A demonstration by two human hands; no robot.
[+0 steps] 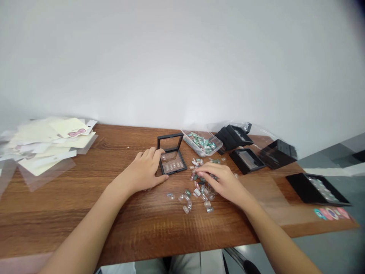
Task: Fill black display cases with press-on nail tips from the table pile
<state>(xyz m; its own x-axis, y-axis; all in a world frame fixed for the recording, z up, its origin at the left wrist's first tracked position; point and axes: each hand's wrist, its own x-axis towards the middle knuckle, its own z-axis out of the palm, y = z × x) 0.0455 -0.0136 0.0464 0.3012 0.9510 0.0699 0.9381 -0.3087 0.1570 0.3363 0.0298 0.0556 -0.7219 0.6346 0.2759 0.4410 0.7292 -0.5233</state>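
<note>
A small open black case (pixel 172 156) lies on the wooden table (pixel 119 224), its clear lid up and several press-on nails set in its base. My left hand (pixel 145 171) rests beside the case's left edge, fingers curled against it. My right hand (pixel 221 182) lies palm down on a loose scatter of small nails (pixel 196 192), its fingertips bunched together among them; what they pinch is too small to make out.
A clear tub of green nails (pixel 203 143) stands behind the scatter. Several black cases (pixel 247 159) and a tray of nails (pixel 316 188) lie to the right. Pale cards and clear sleeves (pixel 45 144) pile up at the far left. Stickers (pixel 330 213) sit at the right edge.
</note>
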